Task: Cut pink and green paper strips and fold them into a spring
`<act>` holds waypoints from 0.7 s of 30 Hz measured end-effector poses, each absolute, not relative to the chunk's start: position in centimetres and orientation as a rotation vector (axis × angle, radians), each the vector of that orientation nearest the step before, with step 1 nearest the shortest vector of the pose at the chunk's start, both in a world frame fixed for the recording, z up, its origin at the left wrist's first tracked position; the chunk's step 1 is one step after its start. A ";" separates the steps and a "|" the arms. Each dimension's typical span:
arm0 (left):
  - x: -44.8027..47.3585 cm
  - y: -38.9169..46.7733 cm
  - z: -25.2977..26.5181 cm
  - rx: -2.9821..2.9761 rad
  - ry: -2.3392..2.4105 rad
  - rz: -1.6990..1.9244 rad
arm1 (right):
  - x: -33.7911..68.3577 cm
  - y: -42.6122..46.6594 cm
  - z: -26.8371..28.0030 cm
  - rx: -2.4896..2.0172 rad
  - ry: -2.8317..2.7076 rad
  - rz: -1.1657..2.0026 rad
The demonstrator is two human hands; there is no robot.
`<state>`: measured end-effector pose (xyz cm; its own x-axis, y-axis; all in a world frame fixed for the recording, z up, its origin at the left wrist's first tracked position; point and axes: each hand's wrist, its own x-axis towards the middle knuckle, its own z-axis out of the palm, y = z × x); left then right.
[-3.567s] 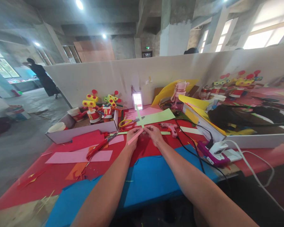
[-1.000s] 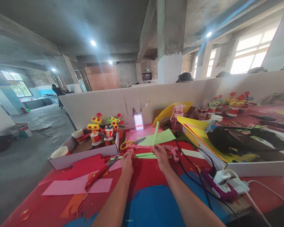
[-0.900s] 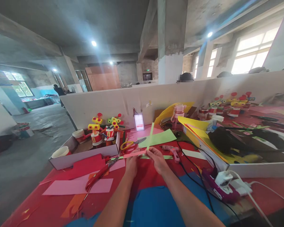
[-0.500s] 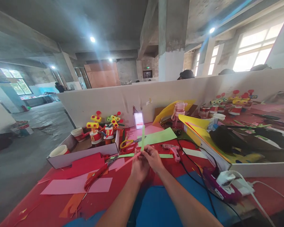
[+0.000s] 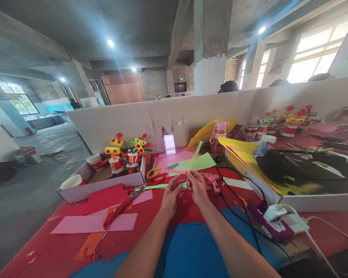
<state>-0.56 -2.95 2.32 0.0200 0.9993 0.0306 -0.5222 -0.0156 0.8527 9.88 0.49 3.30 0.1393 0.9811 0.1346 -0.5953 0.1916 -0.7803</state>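
Note:
Over the red-covered table, my right hand [image 5: 197, 187] pinches a light green paper strip [image 5: 196, 155], which slants up and to the right from the fingertips. A pink paper strip [image 5: 171, 171] runs leftward from the same pinch, crossing the green one near its lower end. My left hand [image 5: 173, 192] is just beside it, fingers curled with their tips close to the right hand; what they grip is hidden. A pink glue gun [image 5: 214, 183] lies right of the hands. Behind them are a green paper sheet [image 5: 207, 161] and yellow-handled scissors [image 5: 154, 173].
Red-handled scissors [image 5: 117, 212] lie on pink paper [image 5: 75, 224] at left. A shallow box [image 5: 104, 190] holds paper-cup robot figures [image 5: 116, 162]. At right are a purple power strip [image 5: 271, 224], black cables and a larger box [image 5: 316, 204]. A white partition [image 5: 127, 119] stands behind.
My right hand has moved slightly right, and the green strip has tipped from upright to a rightward slant. The pink strip has swung up behind my left hand. My hands are slightly further apart.

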 end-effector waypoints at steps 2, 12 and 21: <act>-0.5 -2.8 2.5 0.853 0.758 1.467 | 8.8 -0.4 3.3 -0.622 -0.809 1.354; -1.9 -1.8 1.7 0.877 0.931 1.556 | 8.4 -0.2 1.7 -0.742 -0.980 1.295; -2.7 -1.2 1.0 1.028 0.967 1.609 | 8.9 0.0 1.5 -0.750 -1.063 1.329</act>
